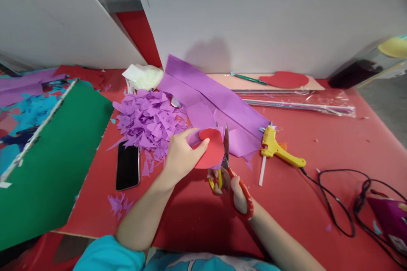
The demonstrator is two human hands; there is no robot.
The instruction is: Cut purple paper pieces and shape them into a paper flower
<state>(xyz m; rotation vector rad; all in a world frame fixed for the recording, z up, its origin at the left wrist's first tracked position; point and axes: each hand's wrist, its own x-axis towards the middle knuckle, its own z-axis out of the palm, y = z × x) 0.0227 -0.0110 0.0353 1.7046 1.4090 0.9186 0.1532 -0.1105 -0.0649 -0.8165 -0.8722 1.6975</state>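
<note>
My left hand [182, 155] pinches a red paper piece [212, 151] laid over purple paper [194, 137], with the thumb on top. Through the handles of the scissors [243, 192], one red and one yellow, go the fingers of my right hand [237, 190]. The scissor blades [226, 144] stand slightly apart at the right edge of the papers. Behind my left hand lies a heap of small purple scraps [148, 118]. Long purple strips [219, 97] stretch across the table beyond the scissors.
A yellow glue gun [273, 146] with a black cable [337, 203] lies to the right, a phone [127, 165] to the left. A green board [57, 161] fills the left side. At the back are a red cutout [286, 79], a green cutter [249, 78] and wrapped sticks [299, 106].
</note>
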